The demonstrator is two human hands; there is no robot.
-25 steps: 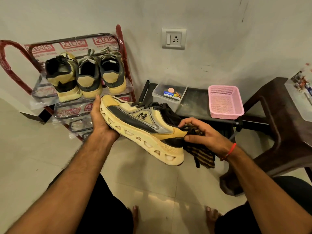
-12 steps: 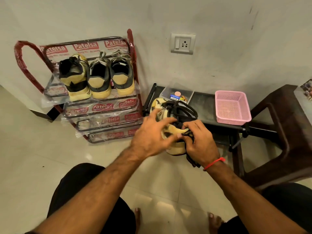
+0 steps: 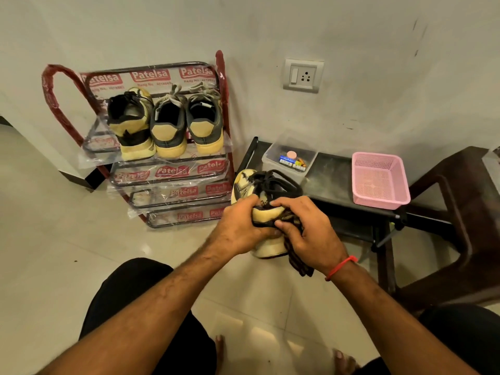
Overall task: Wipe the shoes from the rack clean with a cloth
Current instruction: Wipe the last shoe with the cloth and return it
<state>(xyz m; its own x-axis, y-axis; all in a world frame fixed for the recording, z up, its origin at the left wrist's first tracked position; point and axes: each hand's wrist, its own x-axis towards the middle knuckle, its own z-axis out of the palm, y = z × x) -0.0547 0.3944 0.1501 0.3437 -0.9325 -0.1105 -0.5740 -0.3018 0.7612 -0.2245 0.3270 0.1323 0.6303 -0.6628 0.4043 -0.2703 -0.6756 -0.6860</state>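
**Kid:** Holding what, those two hands?

**Helper:** The left hand [image 3: 240,228] curls round the heel of a yellow shoe [image 3: 266,209] and holds it up in front of the knees. The right hand [image 3: 308,234] grips a dark cloth [image 3: 296,255] and presses it on the heel. The shoe's toe points away, laces on top.

**Kid:** How do you wipe it well?

**Helper:** I think you keep the left hand tight so the shoe can't wobble. Rub the cloth round the heel in small strokes, then turn the shoe to a new side. Use a clean bit of cloth each time.

**Kid:** What's behind?

**Helper:** A low black bench [image 3: 335,182] with a clear box [image 3: 273,155] and a pink basket [image 3: 378,180]. Farther left stands the red rack [image 3: 224,109] by the wall, with three more shoes [image 3: 167,123] on its top shelf.

**Kid:** What changed?

**Helper:** One second ago the shoe lay sideways, its side showing, hands at each end. Now it is turned heel-first, and both hands meet at the heel.
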